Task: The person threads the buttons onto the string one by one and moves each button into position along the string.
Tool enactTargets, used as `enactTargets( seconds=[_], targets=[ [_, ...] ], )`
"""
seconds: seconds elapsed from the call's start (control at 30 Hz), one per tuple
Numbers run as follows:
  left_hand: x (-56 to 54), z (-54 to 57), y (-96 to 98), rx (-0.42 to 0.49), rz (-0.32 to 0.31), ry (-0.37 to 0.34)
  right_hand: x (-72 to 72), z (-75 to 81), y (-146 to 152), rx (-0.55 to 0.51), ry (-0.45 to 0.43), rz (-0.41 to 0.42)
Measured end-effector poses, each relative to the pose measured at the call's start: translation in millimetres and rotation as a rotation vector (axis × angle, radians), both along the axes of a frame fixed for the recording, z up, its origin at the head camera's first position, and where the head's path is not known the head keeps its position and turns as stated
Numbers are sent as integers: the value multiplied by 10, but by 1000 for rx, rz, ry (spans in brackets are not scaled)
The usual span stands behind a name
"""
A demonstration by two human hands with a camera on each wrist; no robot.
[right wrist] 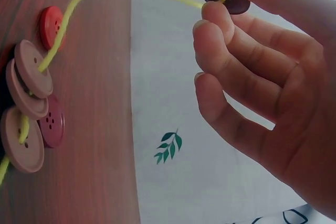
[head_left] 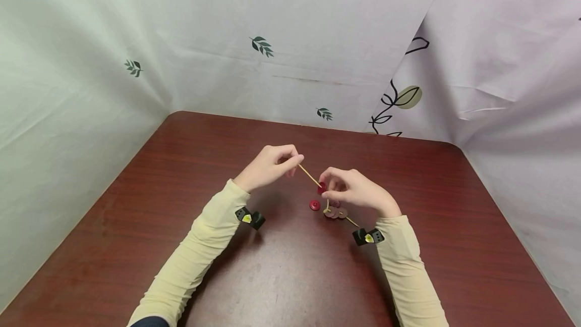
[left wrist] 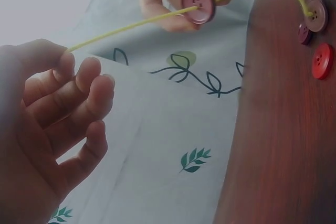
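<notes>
My left hand (head_left: pixel 271 166) pinches the yellow cord (left wrist: pixel 131 26) near its end, between thumb and forefinger. The cord runs taut from there through a hole in a dark red button (left wrist: pixel 206 13), which my right hand (head_left: pixel 358 189) holds by its edge between thumb and fingertips. Beyond that button the cord arcs down to a few dull pink buttons (right wrist: pixel 23 148) strung on it, lying on the table below my right hand. Beside them lie a loose bright red button (right wrist: pixel 48 27) and a plum-coloured button (right wrist: pixel 55 121).
The dark red-brown wooden table (head_left: pixel 272 271) stretches around both hands. Pale cloth (head_left: pixel 204 64) with leaf prints hangs behind the table and along its sides. A small black camera is strapped to each wrist over the cream sleeves (head_left: pixel 199 236).
</notes>
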State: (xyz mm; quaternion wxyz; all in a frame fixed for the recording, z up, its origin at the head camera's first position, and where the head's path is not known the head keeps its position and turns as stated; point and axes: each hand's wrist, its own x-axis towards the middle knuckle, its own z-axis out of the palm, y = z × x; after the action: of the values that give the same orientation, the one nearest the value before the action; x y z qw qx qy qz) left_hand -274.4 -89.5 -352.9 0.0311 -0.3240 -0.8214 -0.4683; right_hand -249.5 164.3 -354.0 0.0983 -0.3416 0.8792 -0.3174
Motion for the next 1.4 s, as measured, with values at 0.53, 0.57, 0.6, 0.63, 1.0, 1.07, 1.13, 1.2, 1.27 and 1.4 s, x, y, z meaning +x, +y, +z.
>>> enactTargets(
  seconds=[0.53, 0.57, 0.6, 0.63, 1.0, 1.07, 1.13, 1.2, 1.27, 1.4],
  targets=[
    [-2, 41, -39, 27, 20, 1, -58, -76, 46, 77, -36, 46],
    [-2, 45, -42, 29, 22, 3, -63, -79, 50, 84, -36, 52],
    [-3, 48, -45, 31, 23, 3, -67, -82, 53, 92, -36, 57],
    [-3, 52, -48, 34, 22, 4, -71, -85, 56, 100, -36, 62],
    [-21, 59, -70, 62, 22, 22, -96, -156, 72, 99, -163, 62],
    [-26, 53, -73, 67, 27, 30, -95, -169, 71, 98, -176, 52],
    [-27, 52, -76, 73, 33, 37, -95, -181, 71, 96, -188, 47],
    [-32, 44, -78, 77, 36, 42, -96, -190, 70, 98, -199, 42],
    [-27, 49, -80, 81, 37, 47, -99, -200, 70, 106, -205, 42],
    [-20, 58, -84, 98, 40, 64, -110, -224, 80, 138, -201, 48]
  ],
)
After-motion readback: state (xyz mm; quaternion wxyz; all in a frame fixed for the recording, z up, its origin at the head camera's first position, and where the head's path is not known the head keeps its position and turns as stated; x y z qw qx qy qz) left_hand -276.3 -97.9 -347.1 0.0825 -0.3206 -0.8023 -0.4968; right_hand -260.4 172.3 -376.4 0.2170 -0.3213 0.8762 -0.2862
